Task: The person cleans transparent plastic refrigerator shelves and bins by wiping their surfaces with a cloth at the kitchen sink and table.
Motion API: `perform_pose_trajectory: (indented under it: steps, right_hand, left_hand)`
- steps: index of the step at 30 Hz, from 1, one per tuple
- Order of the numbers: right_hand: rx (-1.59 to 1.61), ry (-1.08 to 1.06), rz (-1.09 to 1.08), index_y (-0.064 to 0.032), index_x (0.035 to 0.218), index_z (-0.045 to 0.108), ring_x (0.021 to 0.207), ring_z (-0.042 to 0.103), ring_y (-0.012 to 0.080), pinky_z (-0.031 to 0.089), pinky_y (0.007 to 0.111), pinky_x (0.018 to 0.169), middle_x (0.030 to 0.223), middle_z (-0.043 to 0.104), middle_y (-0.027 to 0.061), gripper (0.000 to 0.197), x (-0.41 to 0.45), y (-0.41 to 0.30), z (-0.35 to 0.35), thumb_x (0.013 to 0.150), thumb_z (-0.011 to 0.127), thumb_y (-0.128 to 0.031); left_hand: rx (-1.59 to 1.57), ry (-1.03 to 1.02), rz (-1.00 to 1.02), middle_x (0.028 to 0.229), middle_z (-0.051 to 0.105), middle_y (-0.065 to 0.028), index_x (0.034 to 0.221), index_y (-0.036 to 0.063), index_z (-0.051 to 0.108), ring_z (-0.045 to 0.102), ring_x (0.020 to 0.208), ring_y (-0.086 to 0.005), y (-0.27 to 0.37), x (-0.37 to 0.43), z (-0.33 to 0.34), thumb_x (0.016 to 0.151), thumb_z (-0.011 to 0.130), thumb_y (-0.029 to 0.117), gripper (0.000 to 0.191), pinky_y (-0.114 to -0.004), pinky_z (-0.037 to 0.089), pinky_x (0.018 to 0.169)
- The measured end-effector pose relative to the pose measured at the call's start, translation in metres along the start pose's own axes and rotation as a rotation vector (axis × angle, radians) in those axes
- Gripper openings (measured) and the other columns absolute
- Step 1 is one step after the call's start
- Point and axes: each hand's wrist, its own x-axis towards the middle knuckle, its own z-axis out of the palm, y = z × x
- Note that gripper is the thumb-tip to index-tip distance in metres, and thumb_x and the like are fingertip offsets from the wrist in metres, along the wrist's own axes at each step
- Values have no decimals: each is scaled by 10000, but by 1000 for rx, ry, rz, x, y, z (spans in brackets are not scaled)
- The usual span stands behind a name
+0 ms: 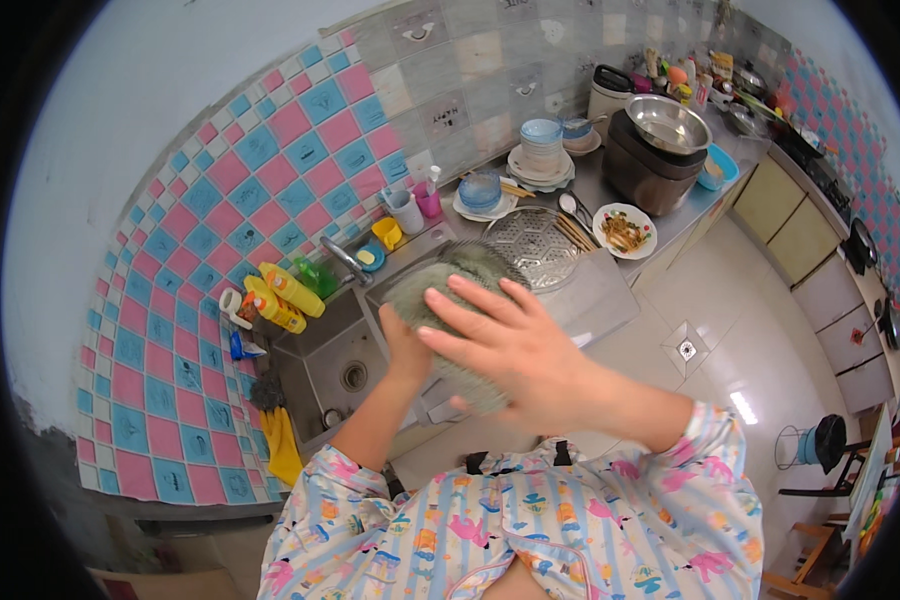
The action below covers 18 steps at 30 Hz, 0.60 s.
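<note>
A grey-green cloth [450, 281], blurred by motion, is held up over the right part of the sink. My left hand [405, 345] grips its left edge, its fingers mostly hidden behind the cloth. Across the front of the cloth lies my right hand [514, 352], palm against it with the fingers spread. Behind the cloth is a round perforated steel tray [532, 238] with chopsticks [576, 231] on its right side. The open basin of the steel sink [322, 360] shows at the left.
Yellow detergent bottles [274, 304] and a faucet [345, 259] stand behind the sink. Stacked bowls [541, 146], a plate of food [625, 231] and a dark rice cooker [649, 169] topped by a steel basin [667, 124] line the counter. Yellow rubber gloves [281, 442] hang at the left.
</note>
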Motion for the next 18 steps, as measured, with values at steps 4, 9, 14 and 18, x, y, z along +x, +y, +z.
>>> perform_pose_trajectory:
  steps: [4, 9, 14, 18]
  right_hand:
    - [-147, 75, 98, -97, 1317, 366, 1283, 295, 301, 232, 476, 1024, 1354, 364, 146, 622, -12, 27, 10, 768, 616, -246]
    - [-132, 225, 445, -91, 1330, 352, 1304, 267, 265, 184, 464, 1053, 1385, 331, 117, 549, -80, 137, 10, 828, 541, -209]
    - [9, 350, 486, -112, 1352, 323, 1321, 225, 276, 159, 470, 1060, 1414, 285, 104, 525, -84, 134, 26, 878, 454, -295]
    - [19, 283, 277, -108, 1362, 303, 1322, 206, 315, 172, 495, 1043, 1419, 264, 130, 608, -48, 79, 47, 833, 464, -361]
  left_hand:
    - [-38, 118, -46, 477, 316, 54, 463, 94, 333, 272, 454, -59, -1, 4, -10, 924, 392, 448, 584, -261, 198, 432]
    - [189, -14, -32, 459, 269, 52, 470, 146, 243, 228, 418, -60, 12, 6, -17, 916, 381, 478, 573, -249, 149, 407]
    - [266, 3, -26, 465, 294, 50, 464, 78, 302, 241, 455, -60, 2, 8, -13, 927, 384, 448, 598, -261, 177, 428]
    - [317, 82, 13, 466, 298, 48, 467, 80, 297, 246, 457, -61, -2, 8, -6, 928, 402, 427, 586, -261, 187, 428]
